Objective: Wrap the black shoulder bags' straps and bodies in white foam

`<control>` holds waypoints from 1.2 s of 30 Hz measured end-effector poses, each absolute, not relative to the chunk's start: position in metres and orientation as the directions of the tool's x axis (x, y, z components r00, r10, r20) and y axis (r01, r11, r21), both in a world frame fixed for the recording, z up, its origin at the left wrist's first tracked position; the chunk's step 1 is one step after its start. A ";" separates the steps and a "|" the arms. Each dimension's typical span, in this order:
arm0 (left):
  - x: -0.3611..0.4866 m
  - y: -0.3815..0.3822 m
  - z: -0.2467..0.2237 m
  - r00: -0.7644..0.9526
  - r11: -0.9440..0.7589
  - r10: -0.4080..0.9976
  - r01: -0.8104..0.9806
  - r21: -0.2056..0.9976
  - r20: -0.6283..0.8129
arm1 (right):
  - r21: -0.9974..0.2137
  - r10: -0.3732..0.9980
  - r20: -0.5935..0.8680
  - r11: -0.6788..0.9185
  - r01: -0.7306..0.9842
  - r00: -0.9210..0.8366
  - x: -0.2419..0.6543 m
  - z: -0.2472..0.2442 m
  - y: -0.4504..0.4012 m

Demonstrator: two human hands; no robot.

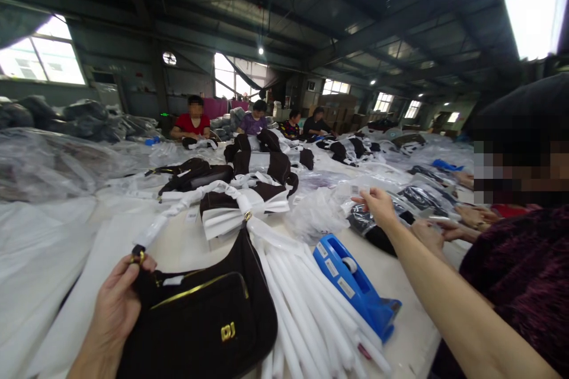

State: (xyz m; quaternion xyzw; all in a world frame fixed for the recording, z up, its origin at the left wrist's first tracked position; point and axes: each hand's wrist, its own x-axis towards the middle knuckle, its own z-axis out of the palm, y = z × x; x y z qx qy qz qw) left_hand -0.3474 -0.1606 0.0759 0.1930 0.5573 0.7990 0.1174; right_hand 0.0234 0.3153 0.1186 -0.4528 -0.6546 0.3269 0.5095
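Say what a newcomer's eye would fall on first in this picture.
Probably the dark fabric handbag with gold-coloured trim in the lower-left foreground, its upper corner held by the left hand. Next, perhaps, the bright blue tape dispenser right of the long white tubes. The right hand reaches past it, fingertips at crumpled clear plastic.

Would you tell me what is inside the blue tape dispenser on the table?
The blue tape dispenser holds a whitish roll, its upper part showing; the walls hide the rest.

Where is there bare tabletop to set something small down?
Bare table shows in two patches: between the wrapped strap and the black bag, and between the blue tape dispenser and right forearm. Bags and plastic crowd the middle.
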 end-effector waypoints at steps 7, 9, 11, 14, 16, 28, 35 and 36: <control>-0.334 -0.157 0.091 -0.900 -0.284 0.398 0.061 0.957 0.175 | -0.913 0.912 0.363 0.307 -0.267 -0.190 0.019 0.153 0.268; -0.327 -0.155 0.096 -0.884 -0.248 0.420 0.106 0.963 0.206 | -0.913 0.899 0.351 0.266 -0.310 -0.261 0.014 0.165 0.247; -0.320 -0.153 0.099 -0.861 -0.245 0.448 0.139 0.959 0.239 | -0.915 0.870 0.363 0.264 -0.305 -0.333 0.006 0.175 0.224; -0.311 -0.150 0.099 -0.822 -0.289 0.470 0.202 0.936 0.322 | -0.897 0.779 0.432 0.317 -0.309 -0.454 -0.010 0.186 0.188; -0.308 -0.150 0.096 -0.784 -0.299 0.495 0.252 0.920 0.375 | -0.886 0.692 0.464 0.343 -0.313 -0.554 -0.022 0.189 0.165; -0.304 -0.162 0.093 -0.515 -0.279 0.691 0.457 0.845 0.507 | -0.878 0.355 0.450 0.343 -0.334 -0.820 -0.125 0.189 0.048; -0.299 -0.146 0.079 -0.637 -0.246 0.508 0.539 0.806 0.580 | -0.854 0.197 0.432 0.403 -0.329 -0.880 -0.142 0.176 0.013; -0.299 -0.144 0.078 -0.638 -0.249 0.505 0.537 0.806 0.581 | -0.851 0.199 0.427 0.418 -0.317 -0.882 -0.139 0.174 0.012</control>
